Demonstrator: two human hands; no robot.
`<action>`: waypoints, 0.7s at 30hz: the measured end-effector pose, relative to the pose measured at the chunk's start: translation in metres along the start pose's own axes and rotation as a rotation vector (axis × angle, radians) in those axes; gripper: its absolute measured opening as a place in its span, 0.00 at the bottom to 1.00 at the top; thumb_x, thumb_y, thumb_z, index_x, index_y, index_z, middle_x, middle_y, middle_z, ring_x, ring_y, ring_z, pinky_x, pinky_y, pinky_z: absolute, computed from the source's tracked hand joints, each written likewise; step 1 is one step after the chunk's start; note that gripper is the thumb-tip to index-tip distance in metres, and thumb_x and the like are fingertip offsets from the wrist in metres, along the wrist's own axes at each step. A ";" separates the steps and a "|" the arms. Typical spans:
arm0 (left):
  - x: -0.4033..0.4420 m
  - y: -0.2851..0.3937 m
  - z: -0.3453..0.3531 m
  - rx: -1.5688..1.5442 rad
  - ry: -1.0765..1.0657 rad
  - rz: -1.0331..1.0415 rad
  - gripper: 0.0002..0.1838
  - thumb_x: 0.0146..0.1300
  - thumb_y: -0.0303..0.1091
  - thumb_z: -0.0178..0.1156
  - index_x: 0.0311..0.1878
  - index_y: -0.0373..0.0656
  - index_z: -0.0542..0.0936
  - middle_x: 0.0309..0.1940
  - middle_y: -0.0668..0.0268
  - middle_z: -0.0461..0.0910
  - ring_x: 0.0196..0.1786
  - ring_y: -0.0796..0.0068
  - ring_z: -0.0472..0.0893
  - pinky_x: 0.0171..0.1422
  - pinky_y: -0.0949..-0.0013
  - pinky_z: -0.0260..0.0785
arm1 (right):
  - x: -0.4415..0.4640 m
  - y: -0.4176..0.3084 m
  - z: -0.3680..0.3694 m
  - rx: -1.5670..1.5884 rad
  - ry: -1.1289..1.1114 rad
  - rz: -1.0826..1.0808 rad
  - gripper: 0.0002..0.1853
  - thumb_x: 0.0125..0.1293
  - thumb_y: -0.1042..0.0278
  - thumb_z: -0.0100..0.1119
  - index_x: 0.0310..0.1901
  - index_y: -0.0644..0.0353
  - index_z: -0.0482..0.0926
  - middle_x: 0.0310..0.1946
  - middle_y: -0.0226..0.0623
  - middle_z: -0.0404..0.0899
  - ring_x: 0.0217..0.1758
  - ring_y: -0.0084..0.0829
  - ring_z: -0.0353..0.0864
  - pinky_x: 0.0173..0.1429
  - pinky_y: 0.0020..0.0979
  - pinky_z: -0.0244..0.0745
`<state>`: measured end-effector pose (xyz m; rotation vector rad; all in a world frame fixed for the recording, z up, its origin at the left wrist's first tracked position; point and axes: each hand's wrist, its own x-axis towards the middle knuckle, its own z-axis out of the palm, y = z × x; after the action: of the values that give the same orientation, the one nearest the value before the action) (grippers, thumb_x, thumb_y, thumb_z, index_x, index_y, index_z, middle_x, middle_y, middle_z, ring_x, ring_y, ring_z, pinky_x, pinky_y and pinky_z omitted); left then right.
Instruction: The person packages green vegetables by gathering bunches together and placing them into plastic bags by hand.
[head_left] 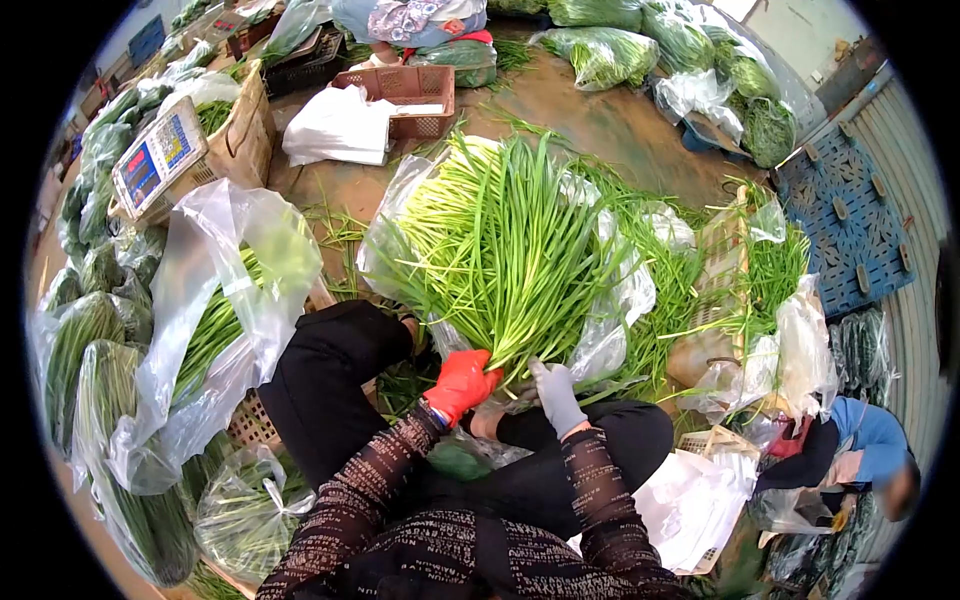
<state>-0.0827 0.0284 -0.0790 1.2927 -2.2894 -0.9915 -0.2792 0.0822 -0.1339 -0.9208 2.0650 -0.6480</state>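
Observation:
A big pile of garlic chives [510, 250], pale at one side and green at the other, fans out in front of my crossed legs on clear plastic sheeting [625, 300]. Its blades narrow together towards my lap. My left hand [463, 385], in a red glove, is closed on the gathered blades at the near end. Just to the right, my right hand [557, 396], in a grey glove, has its fingers bent against the same near ends. Its fingertips are partly hidden among the blades.
A plastic-wrapped bundle [225, 310] stands at left near a digital scale [160, 165]. Behind the pile are a brown crate [425, 100] and white bags [340, 125]. At right stand a chive-filled crate [715, 300] and blue pallet [840, 215]; another person [860, 450] bends there.

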 end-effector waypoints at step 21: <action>-0.017 0.024 -0.037 -1.519 -0.063 -0.508 0.19 0.69 0.45 0.46 0.53 0.40 0.70 0.37 0.60 0.80 0.34 0.72 0.79 0.35 0.72 0.71 | -0.105 -0.084 -0.042 0.527 0.379 -0.345 0.06 0.63 0.73 0.54 0.39 0.66 0.73 0.22 0.33 0.77 0.23 0.19 0.73 0.26 0.23 0.67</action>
<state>-0.0670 0.0360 -0.0350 0.9886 -0.5867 -2.2043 -0.2339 0.1188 -0.0054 -0.8874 1.9003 -1.5665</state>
